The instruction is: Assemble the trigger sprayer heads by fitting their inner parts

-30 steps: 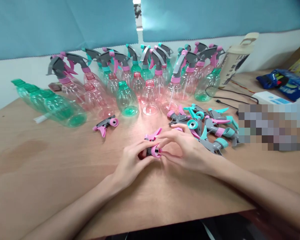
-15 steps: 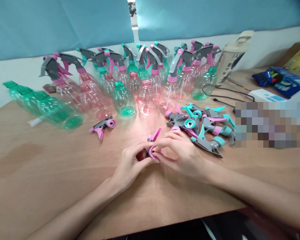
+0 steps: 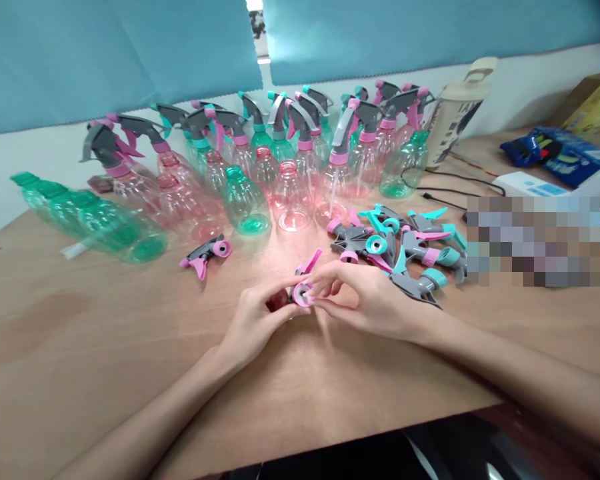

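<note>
A whitish bit now shows at the mouth of the pink-collared spray head — apparently pinched in the right hand, so work centres there — while the left hand clamps the spray head behind the desk's front edge.

Light glows through the curtain at top centre, pinkish glare brightens the table mid-frame, soft shadow falls below the right hand, and pixelation masks a patch at right.

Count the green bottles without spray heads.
5: three green bottles in a row far left, one at front centre, one by the cream bottle. Others may be hidden.
</note>
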The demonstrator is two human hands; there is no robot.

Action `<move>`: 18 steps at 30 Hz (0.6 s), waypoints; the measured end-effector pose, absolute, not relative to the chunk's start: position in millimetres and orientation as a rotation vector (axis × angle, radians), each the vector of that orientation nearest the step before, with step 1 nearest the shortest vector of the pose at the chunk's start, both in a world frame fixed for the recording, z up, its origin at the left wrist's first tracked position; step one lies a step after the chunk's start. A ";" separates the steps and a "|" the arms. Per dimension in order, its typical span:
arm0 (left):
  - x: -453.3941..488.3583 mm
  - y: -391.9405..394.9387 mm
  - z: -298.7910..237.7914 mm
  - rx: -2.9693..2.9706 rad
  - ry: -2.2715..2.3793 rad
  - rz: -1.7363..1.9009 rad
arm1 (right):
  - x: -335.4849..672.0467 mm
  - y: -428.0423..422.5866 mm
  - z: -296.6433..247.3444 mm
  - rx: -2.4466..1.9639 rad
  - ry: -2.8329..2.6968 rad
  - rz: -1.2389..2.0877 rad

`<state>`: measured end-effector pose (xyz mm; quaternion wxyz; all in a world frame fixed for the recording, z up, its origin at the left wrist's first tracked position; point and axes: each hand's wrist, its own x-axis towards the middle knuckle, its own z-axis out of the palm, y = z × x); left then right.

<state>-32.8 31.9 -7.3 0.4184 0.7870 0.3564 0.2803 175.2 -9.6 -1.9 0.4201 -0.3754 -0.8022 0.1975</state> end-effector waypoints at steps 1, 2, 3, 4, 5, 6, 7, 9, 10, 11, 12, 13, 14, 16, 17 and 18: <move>-33.0 32.0 -7.2 1.984 0.890 0.697 | 174.5 -10.2 -2.5 -0.944 -2.036 0.460; -33.1 31.9 -7.1 1.991 0.889 0.691 | 174.0 -10.6 -3.2 -0.949 -2.058 0.430; -33.1 31.6 -7.0 1.997 0.888 0.684 | 173.8 -10.7 -3.9 -0.951 -2.074 0.408; -33.0 31.1 -6.9 2.002 0.888 0.680 | 173.9 -10.7 -4.3 -0.951 -2.082 0.396; -32.8 30.6 -6.9 2.008 0.888 0.675 | 174.1 -10.5 -4.5 -0.956 -2.085 0.391; -32.7 30.0 -6.8 2.012 0.891 0.672 | 174.3 -10.2 -4.3 -0.965 -2.087 0.392; -32.6 29.4 -6.8 2.017 0.896 0.668 | 174.4 -9.9 -3.7 -0.975 -2.090 0.396; -32.4 28.4 -6.4 2.043 0.897 0.658 | 173.8 -9.5 -1.9 -1.009 -2.111 0.402; -32.3 28.2 -6.0 2.065 0.889 0.653 | 172.9 -9.5 -1.1 -1.029 -2.130 0.390; -32.3 28.1 -5.6 2.088 0.876 0.647 | 171.5 -9.7 -0.6 -1.036 -2.150 0.363; -32.4 28.2 -5.1 2.110 0.865 0.644 | 169.8 -10.1 -0.6 -1.031 -2.168 0.320; -32.4 28.5 -4.8 2.127 0.861 0.644 | 167.7 -10.5 -1.1 -1.019 -2.177 0.268; -32.5 28.9 -4.5 2.135 0.870 0.650 | 165.4 -11.1 -2.1 -1.002 -2.170 0.211; -32.8 29.5 -4.5 2.132 0.915 0.677 | 161.2 -12.3 -4.9 -0.975 -2.112 0.115; -33.0 29.5 -4.7 2.133 0.933 0.694 | 159.8 -12.9 -6.2 -0.975 -2.071 0.089; -33.2 29.1 -5.0 2.142 0.942 0.710 | 159.0 -13.5 -7.0 -0.979 -2.032 0.086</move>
